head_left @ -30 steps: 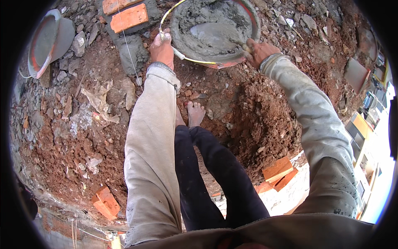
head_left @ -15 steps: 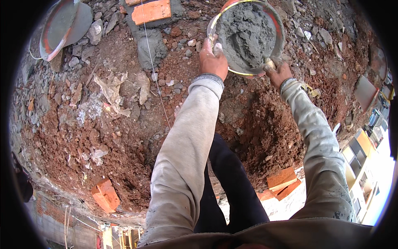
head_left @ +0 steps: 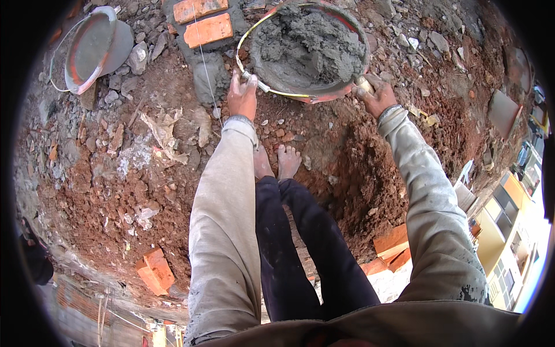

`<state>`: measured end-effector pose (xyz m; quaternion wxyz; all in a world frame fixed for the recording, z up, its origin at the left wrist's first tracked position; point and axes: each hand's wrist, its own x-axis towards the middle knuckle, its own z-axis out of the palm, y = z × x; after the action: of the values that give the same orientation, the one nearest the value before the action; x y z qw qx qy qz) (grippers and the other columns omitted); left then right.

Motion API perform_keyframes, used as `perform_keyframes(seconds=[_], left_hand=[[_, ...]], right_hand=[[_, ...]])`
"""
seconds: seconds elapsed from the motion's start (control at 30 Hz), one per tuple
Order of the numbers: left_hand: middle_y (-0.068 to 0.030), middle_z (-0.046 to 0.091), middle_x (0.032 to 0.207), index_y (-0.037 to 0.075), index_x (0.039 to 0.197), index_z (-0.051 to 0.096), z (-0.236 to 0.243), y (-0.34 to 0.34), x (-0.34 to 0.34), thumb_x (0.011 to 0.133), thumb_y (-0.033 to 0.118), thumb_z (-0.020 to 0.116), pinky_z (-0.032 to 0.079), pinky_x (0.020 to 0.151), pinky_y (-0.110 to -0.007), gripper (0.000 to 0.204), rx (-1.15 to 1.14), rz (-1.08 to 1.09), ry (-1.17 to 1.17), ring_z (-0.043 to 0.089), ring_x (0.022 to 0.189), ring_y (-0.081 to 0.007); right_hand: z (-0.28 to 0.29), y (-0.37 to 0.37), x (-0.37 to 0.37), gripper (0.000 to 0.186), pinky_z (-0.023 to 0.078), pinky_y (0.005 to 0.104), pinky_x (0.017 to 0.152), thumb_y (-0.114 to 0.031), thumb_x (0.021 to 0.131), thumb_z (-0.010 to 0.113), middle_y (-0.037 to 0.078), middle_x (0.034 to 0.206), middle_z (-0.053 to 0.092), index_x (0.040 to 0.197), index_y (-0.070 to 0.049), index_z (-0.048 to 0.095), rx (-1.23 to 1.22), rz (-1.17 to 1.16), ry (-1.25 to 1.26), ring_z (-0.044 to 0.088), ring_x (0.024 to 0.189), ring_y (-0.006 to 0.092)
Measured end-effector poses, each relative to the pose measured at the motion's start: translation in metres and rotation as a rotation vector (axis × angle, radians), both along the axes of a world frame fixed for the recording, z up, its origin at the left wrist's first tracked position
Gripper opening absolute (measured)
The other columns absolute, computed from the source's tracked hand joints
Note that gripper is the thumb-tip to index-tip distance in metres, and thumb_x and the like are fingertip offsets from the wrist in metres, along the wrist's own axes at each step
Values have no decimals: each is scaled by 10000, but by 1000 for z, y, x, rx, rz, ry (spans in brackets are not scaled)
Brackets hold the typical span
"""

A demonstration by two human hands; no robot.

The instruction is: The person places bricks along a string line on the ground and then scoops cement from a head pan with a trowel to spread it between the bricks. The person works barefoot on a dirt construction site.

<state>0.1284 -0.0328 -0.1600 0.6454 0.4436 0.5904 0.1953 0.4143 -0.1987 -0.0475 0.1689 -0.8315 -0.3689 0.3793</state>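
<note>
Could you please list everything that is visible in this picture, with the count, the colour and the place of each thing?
pan of mortar: one, red rim, full of grey mortar, top centre, held at both sides
empty pan: one, grey inside with red rim, top left on the rubble
bricks in mortar: two, orange, top centre, left of the pan of mortar
string: one, pale, running down past the bricks in mortar
loose bricks: several, orange, lower left and lower right
crumpled paper: one, tan, left of centre
ground: red-brown soil with grey stones
left hand: gripping the pan rim
right hand: gripping the opposite rim
bare feet: two, centre
</note>
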Motion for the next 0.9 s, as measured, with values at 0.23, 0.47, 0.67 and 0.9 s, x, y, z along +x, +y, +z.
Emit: perform_keyframes(seconds=[0.23, 0.47, 0.67, 0.9], left_hand=[[-232, 516, 1239, -15, 1294, 442, 14, -89, -146, 788, 242, 685, 418, 931, -378, 618, -179, -35, 656, 542, 1089, -335], [-198, 529, 1237, 1, 1298, 420, -19, -109, -178, 809, 174, 668, 423, 926, -362, 575, -364, -143, 584, 538, 1098, -298], [-31, 630, 855, 26, 1094, 579, -36, -118, -207, 856, 124, 627, 459, 705, -261, 262, -400, -150, 308, 575, 765, -120], [-22, 627, 807, 16, 1032, 593, -10, -113, -220, 862, 90, 604, 446, 631, -240, 186, -457, -123, 326, 562, 697, -98]], right_hand=[[76, -11, -91, 456, 458, 358, 887, -243, 766, 655, 186, 1076, 628, 1130, 23, 585, 36, -45, 162, 612, 1003, 279], [18, -44, -223, 478, 480, 346, 810, -217, 775, 577, 196, 1063, 609, 1180, 35, 543, -233, -248, 568, 620, 893, 289], [-105, -5, -285, 508, 442, 427, 929, -332, 761, 584, 253, 1075, 608, 1158, -15, 569, -285, -230, 57, 562, 1049, 408], [-108, 131, -324, 653, 485, 472, 825, -168, 808, 606, 263, 1150, 426, 1350, -4, 280, -233, -376, -41, 564, 973, 442]])
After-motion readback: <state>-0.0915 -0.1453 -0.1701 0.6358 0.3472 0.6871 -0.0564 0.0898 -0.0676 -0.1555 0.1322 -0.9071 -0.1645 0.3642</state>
